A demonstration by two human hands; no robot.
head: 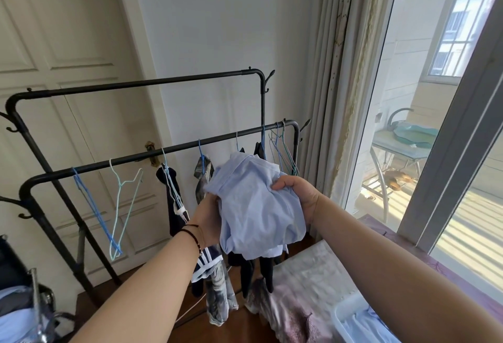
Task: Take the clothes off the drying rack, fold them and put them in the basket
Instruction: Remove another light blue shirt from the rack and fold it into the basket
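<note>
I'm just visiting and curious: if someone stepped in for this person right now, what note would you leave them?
Left hand and right hand both grip a bunched light blue garment, held up in front of the drying rack.
Done: this piece is off the rack; some light blue cloth already lies in the white basket.
Left: fold it, put it in the basket, then take down the dark clothes on hangers.

Both hands (253, 206) hold a shirt (255, 206) before the drying rack (152, 156); the basket (351, 321) sits lower right (window (424, 97) beyond).
</note>
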